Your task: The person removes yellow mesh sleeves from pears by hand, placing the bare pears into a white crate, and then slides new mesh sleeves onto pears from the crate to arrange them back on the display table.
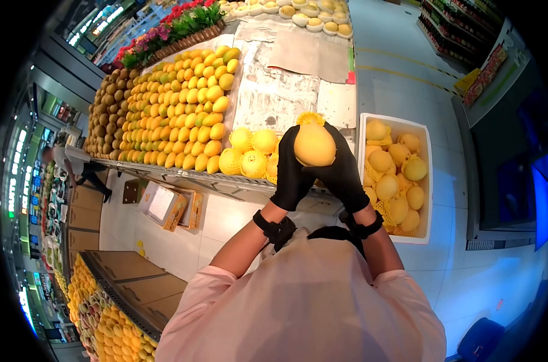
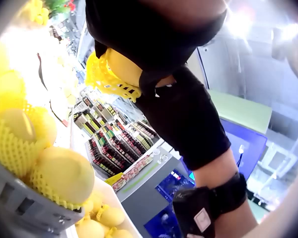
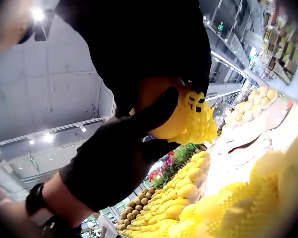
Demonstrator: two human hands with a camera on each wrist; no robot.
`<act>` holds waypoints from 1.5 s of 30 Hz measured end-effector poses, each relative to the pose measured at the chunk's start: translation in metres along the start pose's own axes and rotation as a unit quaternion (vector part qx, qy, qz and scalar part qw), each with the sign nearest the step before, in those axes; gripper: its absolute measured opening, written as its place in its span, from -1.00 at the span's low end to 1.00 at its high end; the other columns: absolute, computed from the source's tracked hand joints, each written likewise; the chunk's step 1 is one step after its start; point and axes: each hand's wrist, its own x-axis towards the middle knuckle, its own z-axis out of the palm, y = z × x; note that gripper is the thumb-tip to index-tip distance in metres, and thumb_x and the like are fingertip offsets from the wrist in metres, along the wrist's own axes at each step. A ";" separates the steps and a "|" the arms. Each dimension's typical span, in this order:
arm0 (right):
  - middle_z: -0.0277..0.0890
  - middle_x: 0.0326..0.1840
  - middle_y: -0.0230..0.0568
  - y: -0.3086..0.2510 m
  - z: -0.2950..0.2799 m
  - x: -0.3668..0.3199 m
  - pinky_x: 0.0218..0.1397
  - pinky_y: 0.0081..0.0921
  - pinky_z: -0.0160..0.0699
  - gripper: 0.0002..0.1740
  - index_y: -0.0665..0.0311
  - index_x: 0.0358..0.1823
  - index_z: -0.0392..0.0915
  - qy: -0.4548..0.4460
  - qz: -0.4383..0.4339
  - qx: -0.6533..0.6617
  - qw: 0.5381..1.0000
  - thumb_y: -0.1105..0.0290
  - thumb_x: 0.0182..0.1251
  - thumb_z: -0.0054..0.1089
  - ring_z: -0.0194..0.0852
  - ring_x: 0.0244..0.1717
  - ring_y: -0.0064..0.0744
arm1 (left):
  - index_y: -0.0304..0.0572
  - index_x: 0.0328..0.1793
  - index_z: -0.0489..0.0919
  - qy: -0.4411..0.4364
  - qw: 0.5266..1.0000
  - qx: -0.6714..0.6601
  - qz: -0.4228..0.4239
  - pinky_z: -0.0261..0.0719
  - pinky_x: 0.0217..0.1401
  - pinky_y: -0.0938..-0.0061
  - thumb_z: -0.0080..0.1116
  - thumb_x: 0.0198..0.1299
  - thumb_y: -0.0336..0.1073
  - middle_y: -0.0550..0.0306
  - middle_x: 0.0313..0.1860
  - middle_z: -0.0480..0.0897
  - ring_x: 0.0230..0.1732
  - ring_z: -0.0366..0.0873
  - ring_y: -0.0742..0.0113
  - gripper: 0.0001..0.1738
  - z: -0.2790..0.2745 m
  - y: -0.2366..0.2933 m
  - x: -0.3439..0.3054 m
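A round yellow melon (image 1: 314,145) is held between both black-gloved hands, the left hand (image 1: 291,175) around its left side and the right hand (image 1: 344,166) around its right. A yellow foam net (image 1: 310,118) is bunched at the melon's far end. In the left wrist view the net (image 2: 100,77) covers one end of the melon (image 2: 124,68). The right wrist view shows the left hand's thumb lying across the melon (image 3: 175,121), with the net (image 3: 201,121) beyond it.
Netted melons (image 1: 253,163) sit at the display's near edge, beside rows of mangoes (image 1: 189,102). A white foam box (image 1: 429,181) of melons stands at the right. Brown cardboard (image 1: 307,54) lies farther back on the display. Open cartons (image 1: 192,211) are on the floor; a person (image 1: 75,160) is at far left.
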 end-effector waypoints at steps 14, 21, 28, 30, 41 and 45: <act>0.54 0.10 -0.21 0.020 -0.035 -0.010 -0.11 -0.64 0.52 -0.32 0.30 0.30 0.36 -0.005 0.142 0.148 0.979 0.55 0.09 0.36 0.49 -0.22 -0.64 | -0.25 0.42 0.18 -0.088 0.755 -0.554 -0.339 0.42 0.34 0.20 0.08 0.31 0.03 -0.07 0.29 0.39 0.30 0.38 0.09 -0.28 -0.034 -0.045 -0.008; 0.67 -0.22 0.01 0.045 -0.057 -0.034 -0.06 -0.46 0.60 -0.49 0.49 -0.03 0.60 -0.104 0.203 0.055 0.972 0.27 0.06 0.44 0.62 -0.22 -0.32 | -0.24 0.47 0.10 -0.125 0.835 -0.463 -0.271 0.34 0.40 0.21 -0.02 0.38 -0.04 -0.16 0.39 0.34 0.34 0.34 0.06 -0.33 -0.023 -0.044 -0.013; 0.65 -0.36 -0.02 0.071 -0.114 -0.071 -0.23 -0.40 0.61 -0.56 0.46 -0.14 0.63 -0.063 0.381 0.034 0.922 0.22 0.08 0.37 0.62 -0.38 -0.26 | -0.32 0.44 0.17 -0.156 0.822 -0.462 -0.293 0.32 0.44 0.33 -0.03 0.39 0.00 -0.11 0.33 0.44 0.37 0.37 0.18 -0.33 -0.010 -0.017 -0.012; 0.59 -0.47 -0.12 0.096 -0.133 -0.096 -0.48 -0.46 0.53 -0.55 0.48 -0.09 0.61 -0.002 0.352 -0.030 0.935 0.20 0.16 0.37 0.54 -0.54 -0.42 | -0.34 0.37 0.27 -0.100 0.642 -0.669 -0.361 0.39 0.36 0.39 0.07 0.37 -0.17 -0.03 0.26 0.54 0.29 0.47 0.26 -0.44 -0.010 -0.003 -0.008; 0.37 -0.61 -0.39 0.209 -0.202 -0.155 -0.65 -0.54 0.25 -0.78 0.20 -0.30 0.50 0.236 0.488 0.124 0.831 0.22 0.30 0.28 0.30 -0.67 -0.50 | -0.31 0.01 0.55 -0.111 0.990 0.002 -0.089 0.60 0.03 0.45 0.48 0.03 -0.34 0.11 -0.13 0.72 -0.14 0.68 0.36 -0.55 -0.016 0.011 -0.022; 0.39 -0.60 -0.33 0.257 -0.204 -0.106 -0.66 -0.48 0.29 -0.73 0.14 -0.47 0.37 0.300 0.459 0.214 0.808 0.31 0.27 0.31 0.32 -0.70 -0.41 | -0.32 -0.04 0.55 -0.107 0.976 -0.078 -0.173 0.63 -0.05 0.44 0.51 -0.02 -0.36 0.10 -0.20 0.71 -0.18 0.67 0.36 -0.56 -0.021 0.026 -0.026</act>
